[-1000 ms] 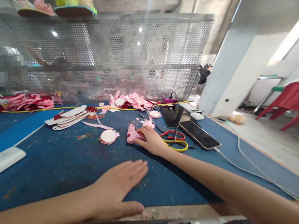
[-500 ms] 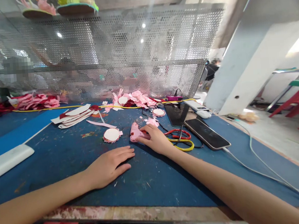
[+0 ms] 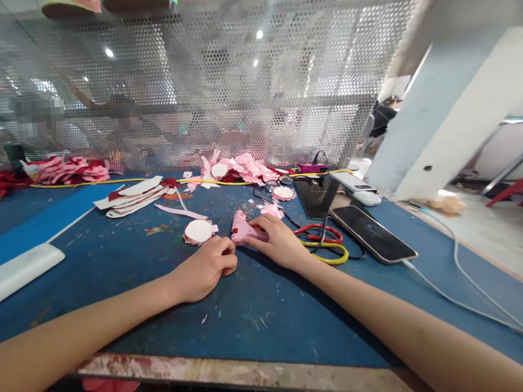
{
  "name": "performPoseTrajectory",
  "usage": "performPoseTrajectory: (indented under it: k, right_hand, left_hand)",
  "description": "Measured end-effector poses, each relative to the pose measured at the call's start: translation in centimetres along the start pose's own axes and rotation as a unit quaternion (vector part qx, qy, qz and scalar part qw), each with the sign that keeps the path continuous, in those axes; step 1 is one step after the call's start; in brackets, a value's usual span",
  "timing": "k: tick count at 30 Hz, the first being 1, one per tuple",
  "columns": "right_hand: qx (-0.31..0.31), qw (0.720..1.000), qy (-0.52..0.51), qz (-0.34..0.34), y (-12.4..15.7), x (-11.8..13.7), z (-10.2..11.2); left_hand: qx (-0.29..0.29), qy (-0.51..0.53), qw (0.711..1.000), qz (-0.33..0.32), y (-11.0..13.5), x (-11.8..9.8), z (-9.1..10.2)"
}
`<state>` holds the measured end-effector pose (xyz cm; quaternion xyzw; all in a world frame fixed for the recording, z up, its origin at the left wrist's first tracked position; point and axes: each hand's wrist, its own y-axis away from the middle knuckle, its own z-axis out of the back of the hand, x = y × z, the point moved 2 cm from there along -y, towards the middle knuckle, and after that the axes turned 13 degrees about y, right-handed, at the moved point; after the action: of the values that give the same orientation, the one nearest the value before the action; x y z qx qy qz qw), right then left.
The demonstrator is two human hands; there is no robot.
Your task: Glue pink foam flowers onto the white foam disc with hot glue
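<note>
My right hand (image 3: 279,238) is closed around a pink glue gun (image 3: 241,227), which lies low over the blue tabletop. My left hand (image 3: 210,265) is just left of the gun, its fingers curled in. Whatever those fingers may hold is hidden. Beyond the left knuckles lies a round white disc with a pink frilled edge (image 3: 197,231). Scissors with red and yellow handles (image 3: 333,259) rest beside my right wrist.
A pile of pink petals (image 3: 253,168) lies by the perforated metal screen (image 3: 218,91). White cut pieces (image 3: 131,199) are stacked at left. A phone (image 3: 374,233) with its white cable (image 3: 466,304) lies at right, near a black mesh tray (image 3: 313,198).
My left hand has moved forward, closer to the glue gun, and its outstretched fingers have curled. My right hand keeps its hold on the gun. The view has shifted slightly.
</note>
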<state>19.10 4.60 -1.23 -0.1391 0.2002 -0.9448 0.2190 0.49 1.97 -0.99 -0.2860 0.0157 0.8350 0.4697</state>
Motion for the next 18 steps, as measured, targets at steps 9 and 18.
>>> performPoseTrajectory:
  k: [9, 18]
  right_hand:
    - [0.004, 1.000, 0.007, -0.004, 0.0, 0.1, 0.1]
    - [-0.002, 1.000, -0.005, -0.007, -0.1, 0.1, 0.1]
  left_hand:
    - [-0.003, 0.017, 1.000, 0.009, 0.2, 0.2, 0.1]
    - [0.010, -0.015, 0.999, 0.039, 1.5, -0.4, -0.3]
